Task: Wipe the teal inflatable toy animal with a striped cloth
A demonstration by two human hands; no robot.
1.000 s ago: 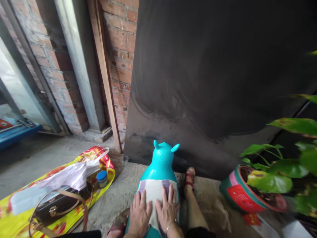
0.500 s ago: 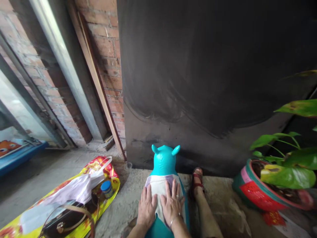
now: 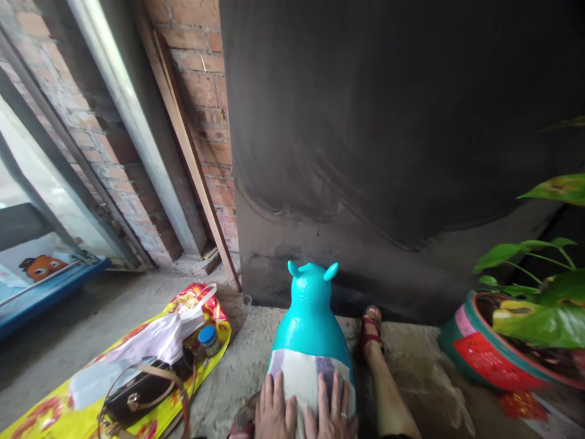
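Observation:
A glossy turquoise inflatable animal toy (image 3: 311, 311) with two small ears stands in front of me, its head toward the black board. Across its back lies a white cloth (image 3: 299, 381) with pale purple stripes. My left hand (image 3: 276, 411) rests flat on the cloth's left part, fingers stretched forward. Beside it my right hand (image 3: 333, 411) lies flat on the right part, fingers slightly spread, a ring on one finger. Both wrists are cut off by the lower edge of the picture.
A black board (image 3: 388, 122) stands ahead. On the left a yellow sheet (image 3: 55, 421) holds a dark handbag (image 3: 137, 396), a blue-lidded jar (image 3: 209, 339) and a pale cloth (image 3: 150, 338). A sandalled foot (image 3: 372, 329) and a potted plant (image 3: 470, 353) are on the right.
Both hands have slid back toward me with the cloth, uncovering more of the toy's turquoise shoulders. The view has shifted slightly to the left.

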